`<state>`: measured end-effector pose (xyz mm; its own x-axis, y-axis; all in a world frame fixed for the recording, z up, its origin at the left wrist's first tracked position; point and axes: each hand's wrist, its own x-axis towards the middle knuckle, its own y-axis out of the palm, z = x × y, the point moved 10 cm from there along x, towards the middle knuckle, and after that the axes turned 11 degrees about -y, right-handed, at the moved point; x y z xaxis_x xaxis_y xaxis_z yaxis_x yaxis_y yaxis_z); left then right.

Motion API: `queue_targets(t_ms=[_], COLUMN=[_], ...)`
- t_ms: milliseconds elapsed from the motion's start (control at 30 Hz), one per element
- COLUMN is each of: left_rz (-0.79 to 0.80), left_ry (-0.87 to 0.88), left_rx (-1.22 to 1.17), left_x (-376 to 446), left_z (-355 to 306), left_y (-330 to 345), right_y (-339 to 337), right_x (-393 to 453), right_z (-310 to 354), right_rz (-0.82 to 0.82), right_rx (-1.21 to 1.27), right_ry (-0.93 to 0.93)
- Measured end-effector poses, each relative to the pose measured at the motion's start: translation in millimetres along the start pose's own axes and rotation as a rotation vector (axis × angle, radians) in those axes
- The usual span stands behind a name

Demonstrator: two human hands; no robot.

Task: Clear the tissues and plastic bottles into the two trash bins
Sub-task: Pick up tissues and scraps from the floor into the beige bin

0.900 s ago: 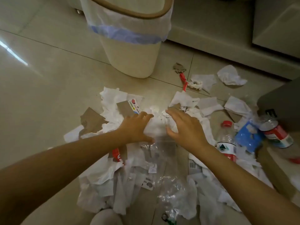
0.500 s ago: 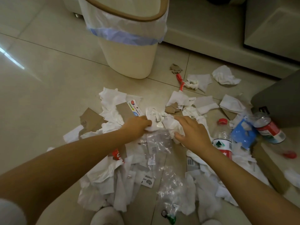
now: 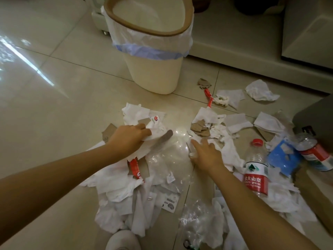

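From your head camera, your left hand (image 3: 128, 139) reaches forward with the forearm running in from the lower left, knuckles up, fingers curled around a wad of white tissue (image 3: 155, 131) at the near edge of the tissue pile (image 3: 126, 186) on the floor (image 3: 54, 105). Your right hand (image 3: 205, 154) lies palm down with the forearm coming in from the lower right; its fingers stretch forward and to the left, flat and slightly spread, and press on crumpled tissues (image 3: 227, 141) beside a clear plastic sheet (image 3: 167, 159).

The red-capped plastic bottle (image 3: 255, 168) lies just right of your right wrist, its long axis running away from you, cap at the far end and red label nearer you. A second bottle (image 3: 315, 154) lies farther right, its long axis slanting from upper left to lower right; you cannot tell where its cap is. A blue packet (image 3: 282, 157) sits between the two bottles.

The cream trash bin (image 3: 153, 69) stands upright beyond the pile, well apart from both hands, with a white liner folded over its brown rim. More loose tissues (image 3: 259, 91) lie to the right of the bin, near torn cardboard scraps (image 3: 200, 128).
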<state>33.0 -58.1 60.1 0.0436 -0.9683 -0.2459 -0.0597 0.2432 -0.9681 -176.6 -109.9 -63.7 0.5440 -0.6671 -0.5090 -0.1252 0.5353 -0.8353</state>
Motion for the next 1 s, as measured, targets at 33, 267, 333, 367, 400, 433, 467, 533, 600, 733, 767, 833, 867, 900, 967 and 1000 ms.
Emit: queue_targets(t_ms=[33, 267, 333, 367, 400, 433, 467, 533, 600, 733, 767, 833, 867, 900, 967, 1000], left_rz=[0.006, -0.033, -0.047, -0.054, -0.067, -0.082, -0.104, -0.167, -0.231, -0.356, -0.388, -0.452, -0.49, -0.533, -0.598, -0.579], left_ry=[-0.01, -0.106, -0.167, -0.201, -0.233, -0.26, -0.28, -0.31, -0.318, -0.267, -0.254, -0.239, -0.241, -0.248, -0.284, -0.312], left_rx=[-0.004, -0.078, -0.163, -0.237, -0.327, -0.415, -0.494, -0.629, -0.756, -0.986, -1.02, -1.083, -1.102, -1.104, -1.01, -0.893], left_x=[-1, 3, 6, 8, 9, 10, 11, 15, 22, 46, 54, 72, 82, 91, 113, 126], left_z=[2, 14, 18, 20, 23, 26, 30, 40, 52, 68, 71, 74, 77, 80, 84, 84], left_y=[0, -29, -43, -51, -59, -68, -79, -107, -141, -217, -235, -267, -279, -288, -294, -289], right_y=[-1, -67, -107, -128, -146, -163, -178, -204, -223, -244, -247, -253, -255, -257, -261, -263], right_x=[0, 10, 13, 13, 12, 10, 8, 2, -3, -13, -14, -16, -16, -16, -17, -18], right_z=[3, 17, 23, 26, 29, 32, 34, 35, 38, 40, 40, 37, 36, 35, 34, 34], right_rz=[-0.018, -0.073, -0.096, -0.112, -0.126, -0.142, -0.164, -0.229, -0.303, -0.398, -0.419, -0.46, -0.477, -0.49, -0.518, -0.54], right_rx=[-0.041, 0.03, 0.116, 0.167, 0.213, 0.252, 0.292, 0.387, 0.485, 0.588, 0.611, 0.673, 0.71, 0.748, 0.796, 0.813], right_ry=[-0.029, -0.134, -0.174, -0.195, -0.211, -0.218, -0.216, -0.217, -0.232, -0.238, -0.236, -0.228, -0.224, -0.219, -0.216, -0.219])
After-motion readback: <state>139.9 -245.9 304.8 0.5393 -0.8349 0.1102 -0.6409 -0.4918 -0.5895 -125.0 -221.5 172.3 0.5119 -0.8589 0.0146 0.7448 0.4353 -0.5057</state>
